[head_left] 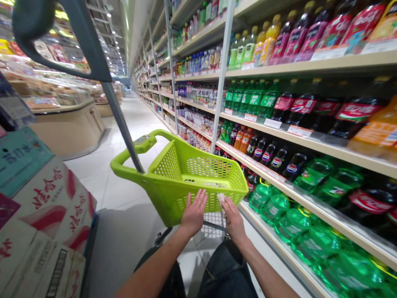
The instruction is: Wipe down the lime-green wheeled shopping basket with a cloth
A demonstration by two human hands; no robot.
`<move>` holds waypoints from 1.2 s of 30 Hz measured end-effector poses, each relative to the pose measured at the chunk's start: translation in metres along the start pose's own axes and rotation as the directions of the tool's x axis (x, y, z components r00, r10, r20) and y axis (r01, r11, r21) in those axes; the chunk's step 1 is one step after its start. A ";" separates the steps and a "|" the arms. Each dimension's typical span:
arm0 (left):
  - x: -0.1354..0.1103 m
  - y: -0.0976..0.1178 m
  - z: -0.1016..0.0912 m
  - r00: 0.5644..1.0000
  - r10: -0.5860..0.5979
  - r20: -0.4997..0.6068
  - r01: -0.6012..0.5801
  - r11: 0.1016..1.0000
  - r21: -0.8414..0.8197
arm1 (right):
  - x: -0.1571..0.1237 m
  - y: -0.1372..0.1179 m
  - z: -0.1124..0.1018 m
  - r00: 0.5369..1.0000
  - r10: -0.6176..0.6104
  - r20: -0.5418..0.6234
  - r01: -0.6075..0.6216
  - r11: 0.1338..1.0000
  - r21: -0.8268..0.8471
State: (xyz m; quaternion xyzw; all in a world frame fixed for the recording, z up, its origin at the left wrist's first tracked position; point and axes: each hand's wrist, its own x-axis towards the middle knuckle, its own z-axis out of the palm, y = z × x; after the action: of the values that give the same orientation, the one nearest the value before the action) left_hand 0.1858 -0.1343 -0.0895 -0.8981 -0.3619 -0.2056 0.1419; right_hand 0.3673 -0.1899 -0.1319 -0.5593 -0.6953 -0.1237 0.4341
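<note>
A lime-green plastic shopping basket [173, 169] on a wheeled frame stands in the aisle in front of me, with its handle at the left. My left hand [194, 212] lies flat against the basket's near wall, fingers stretched out. My right hand [232, 217] is beside it at the same wall, fingers closed on a small white cloth or wad [221, 197] pressed to the rim. My knees in dark trousers show below.
Shelves of soft-drink bottles [291, 111] run along the right, green bottles on the lowest shelf [310, 236]. Stacked cardboard boxes [46, 215] stand at the left. A grey pole [120, 120] rises past the basket handle. A curved counter [68, 124] is further left.
</note>
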 end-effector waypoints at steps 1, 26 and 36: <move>-0.001 -0.003 -0.002 1.000 -0.020 -0.008 0.020 1.000 -0.001 | 0.010 -0.003 -0.002 0.999 -0.017 -0.037 0.017 1.000 0.013; -0.028 -0.046 -0.022 0.970 -0.204 -0.132 0.210 0.977 0.030 | 0.048 -0.063 0.041 0.975 -0.216 0.059 0.211 0.974 0.080; -0.045 -0.072 -0.033 0.951 -0.262 -0.168 0.282 0.953 0.114 | 0.065 -0.088 0.062 0.943 -0.323 0.086 0.314 0.944 0.104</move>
State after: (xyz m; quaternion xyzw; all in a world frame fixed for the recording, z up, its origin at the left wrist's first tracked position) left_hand 0.0962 -0.1238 -0.0736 -0.8096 -0.4838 -0.2652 0.2002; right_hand 0.2607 -0.1358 -0.0932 -0.4254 -0.8026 -0.1326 0.3966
